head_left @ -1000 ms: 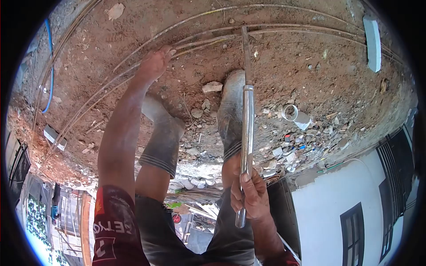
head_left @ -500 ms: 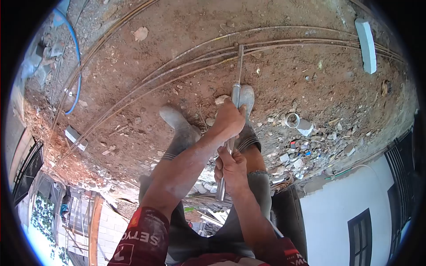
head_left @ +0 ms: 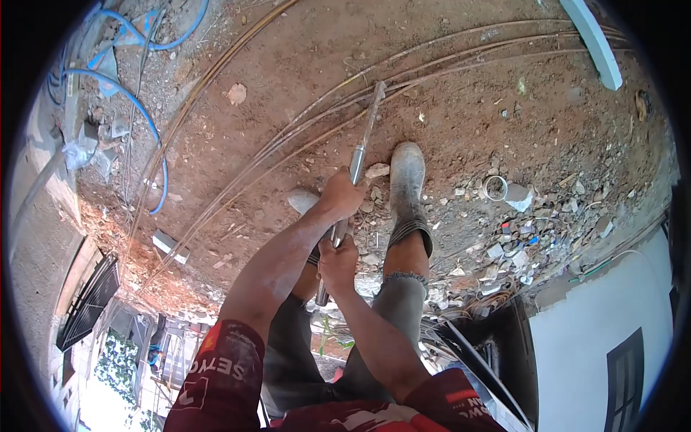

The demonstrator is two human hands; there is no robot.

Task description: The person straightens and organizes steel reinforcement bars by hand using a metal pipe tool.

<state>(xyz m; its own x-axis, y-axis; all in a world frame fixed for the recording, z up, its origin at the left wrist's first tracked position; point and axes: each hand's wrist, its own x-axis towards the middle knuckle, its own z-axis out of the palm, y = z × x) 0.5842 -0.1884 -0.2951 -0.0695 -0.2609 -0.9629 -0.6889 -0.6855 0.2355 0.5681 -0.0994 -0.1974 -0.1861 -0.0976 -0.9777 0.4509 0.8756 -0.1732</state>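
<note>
A digging bar (head_left: 358,164), a long metal shaft with a narrow flat blade, slants up and away from my body. My left hand (head_left: 343,194) wraps round its upper-middle part, below the collar where the blade begins. Lower on the shaft, nearer my body, my right hand (head_left: 338,261) is closed round it too. The blade tip (head_left: 379,89) overlaps the thin steel rods (head_left: 432,61) lying on the brown soil. The butt end (head_left: 322,295) sticks out below my right hand. My right boot (head_left: 407,173) stands beside the bar; my left boot (head_left: 302,201) is partly hidden behind my arm.
Rubble (head_left: 518,252) and a white ring-shaped piece (head_left: 495,189) lie on the right. A pale block (head_left: 594,43) rests across the rods. Blue hose (head_left: 147,119) curls at the upper left. A grey block (head_left: 170,246) lies lower left. A white wall (head_left: 597,324) stands at lower right.
Both hands and the bar have shifted left in view, and the bar now slants more, its butt end toward the left. The view has turned, showing more blue hose. Both hands keep their grip.
</note>
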